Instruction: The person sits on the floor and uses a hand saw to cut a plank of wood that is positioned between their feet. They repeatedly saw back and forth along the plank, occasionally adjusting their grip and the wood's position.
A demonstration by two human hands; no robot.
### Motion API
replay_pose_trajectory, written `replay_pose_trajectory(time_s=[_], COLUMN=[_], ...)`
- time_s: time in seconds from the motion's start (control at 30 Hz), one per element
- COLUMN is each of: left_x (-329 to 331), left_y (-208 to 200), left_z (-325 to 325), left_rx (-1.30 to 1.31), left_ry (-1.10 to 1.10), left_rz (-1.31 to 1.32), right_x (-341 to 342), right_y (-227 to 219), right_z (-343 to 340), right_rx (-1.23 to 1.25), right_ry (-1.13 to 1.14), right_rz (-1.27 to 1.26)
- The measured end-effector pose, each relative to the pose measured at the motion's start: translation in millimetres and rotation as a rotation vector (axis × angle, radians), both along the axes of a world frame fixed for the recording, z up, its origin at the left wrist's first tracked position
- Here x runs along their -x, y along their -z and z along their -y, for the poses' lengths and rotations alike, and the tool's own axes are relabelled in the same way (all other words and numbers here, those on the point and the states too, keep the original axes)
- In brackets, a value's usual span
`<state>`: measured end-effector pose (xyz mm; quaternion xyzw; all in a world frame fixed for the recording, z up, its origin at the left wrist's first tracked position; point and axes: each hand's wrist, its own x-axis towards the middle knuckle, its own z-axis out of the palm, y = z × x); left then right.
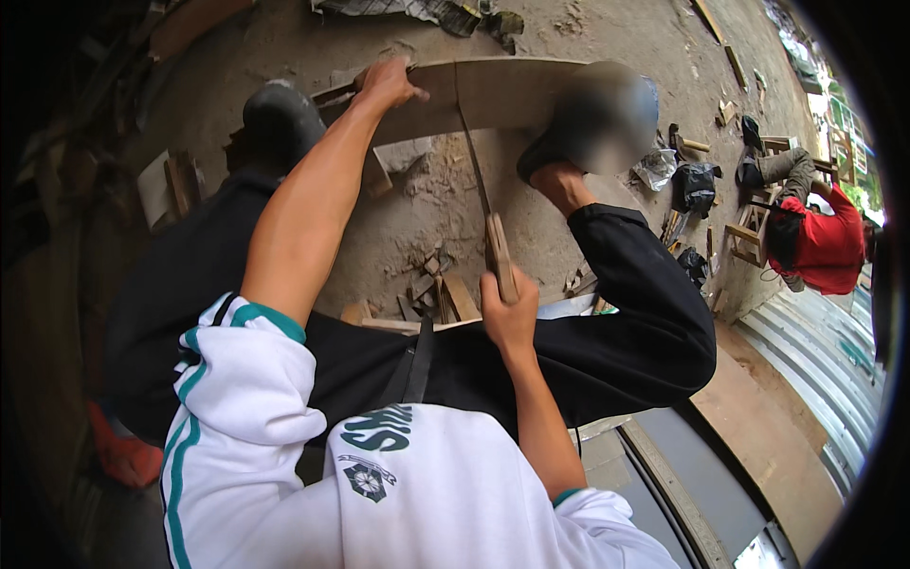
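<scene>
A long wooden board (512,93) lies crosswise ahead of me, with my feet on or beside its two ends. My left hand (387,83) grips the board's left part near its far edge, thumb pointing right. Closed round the wooden handle of a handsaw (471,156) is my right hand (512,308), in front of my lap. The saw's narrow blade runs away from me across the board, right of my left hand. Its far end meets a dark line on the board, which looks like a cut.
Wood offcuts (461,296) and sawdust litter the ground between my legs. Past my right foot lie a black plastic bag (697,188), a crumpled clear bag (656,169) and a hammer-like tool (690,144). A person in red (823,237) sits at the right, by a wooden stool (747,237).
</scene>
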<state>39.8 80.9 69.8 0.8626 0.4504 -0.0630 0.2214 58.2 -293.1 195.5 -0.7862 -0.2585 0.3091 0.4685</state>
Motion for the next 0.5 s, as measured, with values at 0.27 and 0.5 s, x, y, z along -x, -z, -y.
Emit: replay_pose_trajectory(time_s=[0.27, 0.5], left_x=[-1, -20], left_y=[4, -9], left_z=[4, 12], left_rx=[0.001, 0.086], left_ry=[-0.019, 0.037], left_rz=[-0.045, -0.049], right_x=[-20, -49], right_y=[27, 63], right_z=[-41, -67], right_rx=[0.019, 0.131], right_ry=[-0.095, -0.094], right_rz=[0.172, 0.197])
